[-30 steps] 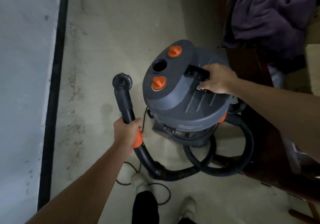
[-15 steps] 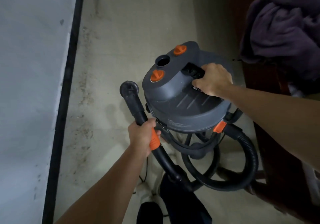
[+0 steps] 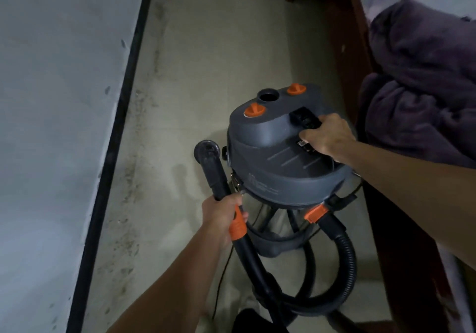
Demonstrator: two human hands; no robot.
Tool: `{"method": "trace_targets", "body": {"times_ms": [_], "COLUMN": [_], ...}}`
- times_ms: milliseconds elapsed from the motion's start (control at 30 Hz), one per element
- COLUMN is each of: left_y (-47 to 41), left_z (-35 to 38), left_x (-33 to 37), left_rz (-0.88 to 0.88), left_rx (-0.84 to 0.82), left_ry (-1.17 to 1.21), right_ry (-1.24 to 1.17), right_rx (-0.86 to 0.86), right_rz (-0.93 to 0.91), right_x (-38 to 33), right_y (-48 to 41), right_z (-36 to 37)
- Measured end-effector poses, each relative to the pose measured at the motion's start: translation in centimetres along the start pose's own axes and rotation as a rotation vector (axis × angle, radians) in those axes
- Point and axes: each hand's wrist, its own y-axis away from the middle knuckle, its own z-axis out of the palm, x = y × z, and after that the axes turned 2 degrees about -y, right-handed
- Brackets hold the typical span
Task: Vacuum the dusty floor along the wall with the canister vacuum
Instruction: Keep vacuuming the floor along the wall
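The vacuum (image 3: 278,162) handle (image 3: 304,117) is gripped by the right hand (image 3: 328,137), fingers (image 3: 309,135) curled. The tube (image 3: 213,175) at nine o'clock from it is gripped by the left hand (image 3: 220,216), fingers curled.

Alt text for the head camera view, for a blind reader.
A person's right hand grips the top handle of a grey canister vacuum while the left hand holds the hose wand near the dusty floor along a wall.

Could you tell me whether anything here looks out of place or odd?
Dark grime speckles the floor in a strip beside the black baseboard. The hose also curls in a loose loop close to the canister.
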Motion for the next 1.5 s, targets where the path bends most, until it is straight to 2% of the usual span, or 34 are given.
{"method": "trace_targets", "body": {"times_ms": [167, 333, 600, 767, 900, 1033, 1167, 1300, 1500], "left_y": [-3.2, -9.6, -17.5, -21.4, -23.8, -25.7, -26.9, -26.7, -24.5], "left_z": [1.5, 0.7, 1.7, 3.7, 6.3, 9.8, 13.6, 15.6, 15.2], "left_x": [4.4, 9.2, 16.4, 20.8, 22.6, 22.9, 22.5, 21.1, 20.5], "left_rz": [-0.016, -0.024, -0.033, -0.035, -0.07, -0.082, -0.088, -0.12, -0.163], "left_rx": [-0.002, 0.039, 0.103, 0.093, 0.092, 0.116, 0.178, 0.225, 0.296], "left_ry": [0.046, 0.016, -0.003, 0.018, 0.082, 0.108, 0.065, -0.014, 0.134], "right_ry": [-0.197, -0.461, -0.672, -0.79, -0.718, -0.729, -0.702, -0.62, -0.55], "right_rx": [0.071, 0.108, 0.285, 0.325, 0.399, 0.366, 0.367, 0.302, 0.23], "right_rz": [0.122, 0.347, 0.473, 0.541, 0.482, 0.416, 0.265, 0.199, 0.102], "right_x": [-1.7, -3.5, -10.2, -11.6, -11.3, -11.5, -12.6, -13.1, -13.0], "right_y": [-5.1, -11.8, -25.0, -29.9, -33.6, -38.0, -41.4, -44.0, -45.5], "right_z": [0.0, 2.5, 2.0, 1.5, 1.3, -0.3, -0.9, -2.2, -3.5]}}
